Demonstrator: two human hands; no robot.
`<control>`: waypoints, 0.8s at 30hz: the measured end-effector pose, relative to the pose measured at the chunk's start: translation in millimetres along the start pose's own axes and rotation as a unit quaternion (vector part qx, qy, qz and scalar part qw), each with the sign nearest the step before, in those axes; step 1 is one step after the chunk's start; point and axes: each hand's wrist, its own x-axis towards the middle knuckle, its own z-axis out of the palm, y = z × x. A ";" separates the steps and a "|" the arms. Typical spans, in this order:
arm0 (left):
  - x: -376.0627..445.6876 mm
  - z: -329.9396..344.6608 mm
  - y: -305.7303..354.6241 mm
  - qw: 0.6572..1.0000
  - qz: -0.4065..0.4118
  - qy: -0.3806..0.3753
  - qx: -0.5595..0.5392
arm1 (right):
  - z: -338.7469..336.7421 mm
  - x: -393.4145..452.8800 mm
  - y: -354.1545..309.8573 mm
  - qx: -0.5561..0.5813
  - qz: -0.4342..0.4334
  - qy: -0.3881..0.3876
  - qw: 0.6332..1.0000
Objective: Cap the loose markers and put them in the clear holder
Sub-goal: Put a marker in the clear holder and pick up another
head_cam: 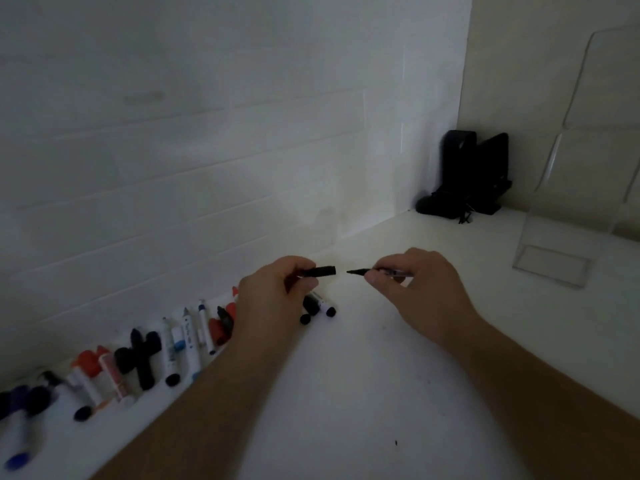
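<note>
The left hand [277, 289] pinches one black cap [320, 271] in its fingers, open end pointing right. The right hand [412, 282] pinches one uncapped black marker [363, 271], tip pointing left at the cap; the two are just apart, above the white worktop [363, 393]. A row of loose markers [166, 348], roughly fifteen though blur prevents an exact count, lies along the wall at near left, with red, blue and black caps. One clear holder [554, 251] stands at far right; nothing shows inside it. One black object [464, 178] sits in the far corner.
</note>
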 end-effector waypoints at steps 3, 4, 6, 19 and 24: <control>-3.6 -3.3 1.8 1.000 0.005 0.003 0.012 | 2.3 -1.2 -0.7 -0.020 -0.005 0.008 1.000; -4.6 -4.0 2.9 1.000 0.005 0.001 0.008 | 2.3 -1.8 -0.5 -0.021 -0.006 0.010 1.000; -8.2 -3.6 6.3 1.000 0.019 -0.011 0.019 | 1.7 -3.4 -0.4 -0.018 -0.003 0.017 1.000; -14.9 -0.9 17.7 0.997 0.058 -0.021 0.054 | -0.7 -9.9 -6.7 -0.045 -0.003 -0.012 0.999; -19.6 5.0 17.5 0.993 0.082 -0.064 0.057 | -3.0 -13.7 -13.8 -0.029 -0.077 -0.045 0.996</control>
